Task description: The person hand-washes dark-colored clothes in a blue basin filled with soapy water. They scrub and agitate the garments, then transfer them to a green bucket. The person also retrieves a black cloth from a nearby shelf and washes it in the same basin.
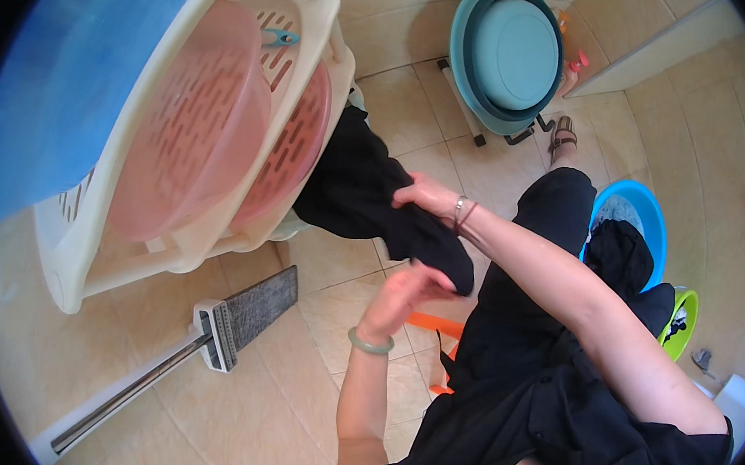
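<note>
A dark black garment (352, 181) hangs stretched out in front of me, one end reaching up beside the shelf rack. My right hand (427, 199), with bracelets at the wrist, is closed on its upper edge. At the lower end of the cloth is my left hand (403, 296), a pale green bangle on its wrist. Its fingers are slightly blurred and bent about the cloth's edge, partly hidden by it. The exact kind of garment is not clear from its folds.
On the left stands a cream rack (185, 262) with pink basins (195, 124). A flat mop (260, 309) lies below it. Teal basins (512, 52) rest on a stand ahead. To the right are a blue tub (653, 226) with dark laundry and a green basin (687, 326). An orange stool (434, 323) is beneath me.
</note>
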Motion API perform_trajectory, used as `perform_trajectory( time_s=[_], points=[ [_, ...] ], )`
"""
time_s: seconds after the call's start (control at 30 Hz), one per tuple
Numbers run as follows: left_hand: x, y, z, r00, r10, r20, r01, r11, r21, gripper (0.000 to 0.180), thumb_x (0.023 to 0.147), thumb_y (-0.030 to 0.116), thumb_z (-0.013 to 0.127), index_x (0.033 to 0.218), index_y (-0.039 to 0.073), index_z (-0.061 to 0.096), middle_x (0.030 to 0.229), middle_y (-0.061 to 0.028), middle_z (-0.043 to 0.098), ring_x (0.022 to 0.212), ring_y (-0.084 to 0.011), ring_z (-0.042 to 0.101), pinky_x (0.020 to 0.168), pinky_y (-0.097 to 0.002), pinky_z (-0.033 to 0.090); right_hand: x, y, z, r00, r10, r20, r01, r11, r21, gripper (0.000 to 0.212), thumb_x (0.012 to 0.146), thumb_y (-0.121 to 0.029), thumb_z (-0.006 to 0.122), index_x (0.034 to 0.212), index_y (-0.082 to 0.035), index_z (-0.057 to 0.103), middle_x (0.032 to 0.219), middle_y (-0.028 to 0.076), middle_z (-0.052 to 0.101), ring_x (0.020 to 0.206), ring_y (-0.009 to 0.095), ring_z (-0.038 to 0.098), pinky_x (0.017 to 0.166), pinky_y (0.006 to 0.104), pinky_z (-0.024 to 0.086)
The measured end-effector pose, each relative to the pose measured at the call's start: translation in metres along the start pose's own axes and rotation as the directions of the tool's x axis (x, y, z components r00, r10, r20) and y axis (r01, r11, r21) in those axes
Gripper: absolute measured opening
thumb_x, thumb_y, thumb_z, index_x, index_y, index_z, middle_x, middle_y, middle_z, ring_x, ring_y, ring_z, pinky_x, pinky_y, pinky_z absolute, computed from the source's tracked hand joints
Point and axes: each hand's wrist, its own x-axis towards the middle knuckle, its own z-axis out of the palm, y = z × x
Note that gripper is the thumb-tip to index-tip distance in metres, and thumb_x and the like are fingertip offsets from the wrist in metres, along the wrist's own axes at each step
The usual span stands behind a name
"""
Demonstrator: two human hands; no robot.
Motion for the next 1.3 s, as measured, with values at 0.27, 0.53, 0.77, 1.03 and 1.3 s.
perform_trajectory(
  time_s=[0.27, 0.53, 0.77, 1.03, 1.3],
  points=[
    [0.039, 0.041, -0.022, 0.88, 0.306, -0.363, -0.437, 0.821, -0.367, 0.067, 0.093, 0.054, 0.054, 0.138, 0.004, 0.047, 0.142, -0.0122, 0.049, 0.127, -0.0305, 0.049, 0.106, -0.0454, 0.042, -0.093, -0.002, -0.055, 0.843, 0.142, 0.519, 0.153, 0.861, -0.484, 0.035, 0.068, 0.001, 0.064, 0.103, 0.001, 0.067, 0.088, 0.002, 0.069, 0.083, 0.009, 0.059, 0.077, 0.0246, 0.048],
    [0.088, 0.005, 0.061, 0.81, 0.276, -0.517, -0.107, 0.937, 0.333, 0.018, 0.087, 0.006, 0.059, 0.1, -0.004, 0.067, 0.093, -0.0058, 0.069, 0.084, -0.0185, 0.066, 0.079, -0.0301, 0.051, -0.146, -0.02, -0.113, 0.989, -0.133, 0.065, 0.1, 0.922, 0.373, 0.048, 0.096, -0.029, 0.059, 0.136, -0.004, 0.049, 0.132, 0.008, 0.057, 0.12, 0.019, 0.054, 0.099, 0.0346, 0.046],
    [0.136, -0.006, 0.231, 0.931, 0.054, 0.36, -0.353, 0.371, 0.859, 0.014, 0.07, -0.001, 0.065, 0.082, -0.003, 0.059, 0.078, -0.0227, 0.061, 0.076, -0.0405, 0.059, 0.069, -0.0402, 0.048, -0.219, -0.019, -0.165, 0.822, -0.57, -0.007, 0.567, 0.815, 0.118, 0.048, 0.099, -0.034, 0.05, 0.136, -0.004, 0.048, 0.133, 0.01, 0.056, 0.119, 0.021, 0.055, 0.102, 0.0358, 0.045],
    [0.209, -0.041, 0.344, 0.843, -0.099, 0.529, -0.455, 0.396, 0.798, 0.025, 0.075, 0.002, 0.066, 0.099, -0.005, 0.061, 0.085, -0.012, 0.066, 0.077, -0.0154, 0.06, 0.075, -0.0304, 0.05, -0.385, -0.044, -0.264, 0.617, -0.672, -0.41, 0.758, 0.647, 0.081, 0.045, 0.098, -0.03, 0.051, 0.136, -0.005, 0.049, 0.134, 0.01, 0.056, 0.12, 0.023, 0.056, 0.103, 0.0388, 0.045],
    [0.316, -0.172, 0.376, 0.712, -0.333, 0.618, -0.489, 0.396, 0.777, 0.031, 0.077, 0.004, 0.067, 0.105, -0.004, 0.06, 0.099, -0.0202, 0.067, 0.098, -0.0326, 0.064, 0.087, -0.036, 0.048, -0.501, 0.075, -0.348, 0.478, -0.526, -0.703, 0.872, 0.382, 0.307, 0.048, 0.095, -0.036, 0.056, 0.134, -0.008, 0.051, 0.134, 0.008, 0.056, 0.123, 0.023, 0.053, 0.107, 0.0406, 0.04]
  ],
)
